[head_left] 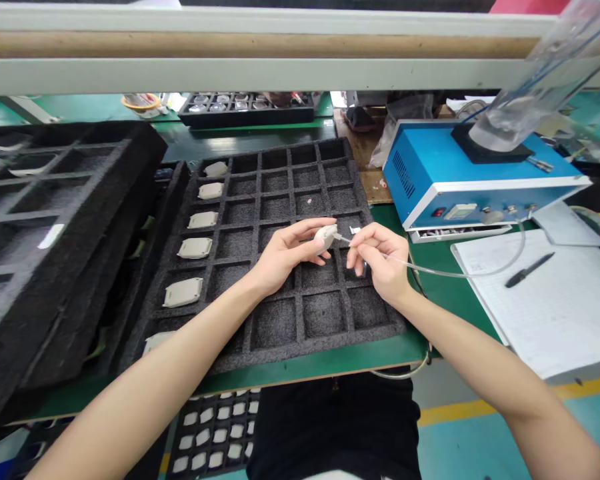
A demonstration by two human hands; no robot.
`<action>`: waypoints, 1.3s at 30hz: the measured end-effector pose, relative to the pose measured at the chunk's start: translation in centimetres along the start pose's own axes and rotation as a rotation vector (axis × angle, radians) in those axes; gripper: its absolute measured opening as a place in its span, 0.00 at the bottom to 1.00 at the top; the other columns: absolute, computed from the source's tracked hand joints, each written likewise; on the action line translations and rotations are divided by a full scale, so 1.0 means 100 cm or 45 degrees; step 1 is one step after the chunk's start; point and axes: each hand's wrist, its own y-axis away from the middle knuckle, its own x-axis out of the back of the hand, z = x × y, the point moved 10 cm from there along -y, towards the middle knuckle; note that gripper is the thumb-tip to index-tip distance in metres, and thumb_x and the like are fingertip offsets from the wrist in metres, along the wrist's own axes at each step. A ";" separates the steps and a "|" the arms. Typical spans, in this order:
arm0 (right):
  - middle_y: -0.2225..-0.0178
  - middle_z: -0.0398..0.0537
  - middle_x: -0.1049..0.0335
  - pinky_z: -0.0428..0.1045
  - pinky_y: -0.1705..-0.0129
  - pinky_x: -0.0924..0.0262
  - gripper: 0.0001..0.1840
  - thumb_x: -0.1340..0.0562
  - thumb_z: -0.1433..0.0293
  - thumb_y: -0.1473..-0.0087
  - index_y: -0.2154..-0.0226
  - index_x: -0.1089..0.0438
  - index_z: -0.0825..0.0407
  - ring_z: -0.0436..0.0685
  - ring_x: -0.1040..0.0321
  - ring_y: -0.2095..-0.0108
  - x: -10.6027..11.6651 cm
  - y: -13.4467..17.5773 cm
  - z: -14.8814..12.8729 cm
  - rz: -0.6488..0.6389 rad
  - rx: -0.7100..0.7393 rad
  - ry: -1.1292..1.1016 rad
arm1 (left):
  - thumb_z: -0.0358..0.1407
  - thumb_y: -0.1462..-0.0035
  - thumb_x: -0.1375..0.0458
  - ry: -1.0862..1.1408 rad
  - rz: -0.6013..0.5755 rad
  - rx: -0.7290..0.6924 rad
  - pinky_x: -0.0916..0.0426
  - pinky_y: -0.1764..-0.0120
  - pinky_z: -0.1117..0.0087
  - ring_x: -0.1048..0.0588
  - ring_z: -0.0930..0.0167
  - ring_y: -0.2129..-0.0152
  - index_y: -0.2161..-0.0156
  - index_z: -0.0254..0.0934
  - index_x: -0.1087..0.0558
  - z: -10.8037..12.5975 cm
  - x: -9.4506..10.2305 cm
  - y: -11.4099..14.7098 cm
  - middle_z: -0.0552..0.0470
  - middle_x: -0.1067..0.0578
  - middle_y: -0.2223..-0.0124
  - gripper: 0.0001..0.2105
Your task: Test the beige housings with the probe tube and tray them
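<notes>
Between the fingers and thumb of my left hand (pixel 287 257) is a small beige plastic casing (pixel 325 237), held up over the black foam tray (pixel 275 320). My right hand (pixel 383 260) pinches the end of a thin clear tube (pixel 460 274). The tube's tip points at the casing's right end and seems to touch it. From my right hand the tube curves back to the front of a blue machine (pixel 480 190). Down the tray's left column sit several similar beige casings (pixel 184 291).
Stacked foam trays (pixel 70 220) lean at the left. A notebook (pixel 570 313) with a black pen (pixel 530 270) lies at the right. A clear cylinder (pixel 535 93) stands on the machine. A shelf rail (pixel 260 73) crosses above; another filled tray (pixel 215 433) is below the table edge.
</notes>
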 end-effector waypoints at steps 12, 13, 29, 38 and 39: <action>0.84 0.38 0.32 0.42 0.84 0.48 0.03 0.42 0.73 0.52 0.75 0.34 0.53 0.44 0.43 0.88 -0.001 0.000 0.001 -0.017 -0.027 0.006 | 0.38 0.50 0.34 0.004 -0.019 -0.014 0.27 0.68 0.76 0.24 0.74 0.71 0.52 0.41 0.23 -0.001 0.000 -0.001 0.51 0.21 0.60 0.18; 0.84 0.38 0.32 0.42 0.84 0.48 0.03 0.42 0.73 0.52 0.75 0.34 0.53 0.44 0.43 0.88 -0.001 0.000 0.001 -0.014 -0.033 0.013 | 0.38 0.50 0.33 0.009 -0.020 -0.014 0.27 0.68 0.76 0.23 0.74 0.71 0.52 0.42 0.23 -0.001 -0.001 0.000 0.51 0.21 0.59 0.18; 0.83 0.37 0.32 0.41 0.83 0.48 0.03 0.43 0.73 0.52 0.74 0.35 0.53 0.44 0.43 0.87 -0.003 0.001 0.009 -0.046 -0.060 -0.009 | 0.39 0.51 0.32 -0.008 0.036 0.031 0.26 0.67 0.75 0.24 0.73 0.70 0.54 0.44 0.21 0.000 0.003 0.001 0.53 0.21 0.60 0.17; 0.82 0.37 0.32 0.41 0.83 0.48 0.02 0.43 0.73 0.50 0.72 0.35 0.53 0.43 0.44 0.87 -0.004 -0.001 0.007 -0.065 -0.035 -0.015 | 0.38 0.50 0.33 -0.002 0.036 0.035 0.26 0.67 0.75 0.23 0.74 0.71 0.54 0.42 0.22 0.001 0.002 0.001 0.53 0.21 0.60 0.17; 0.82 0.37 0.32 0.41 0.83 0.48 0.02 0.43 0.72 0.49 0.69 0.36 0.52 0.43 0.44 0.87 -0.006 -0.001 0.007 -0.081 -0.035 -0.012 | 0.38 0.50 0.33 0.009 0.043 0.039 0.26 0.67 0.75 0.23 0.74 0.71 0.53 0.41 0.23 0.000 0.003 0.001 0.52 0.21 0.60 0.17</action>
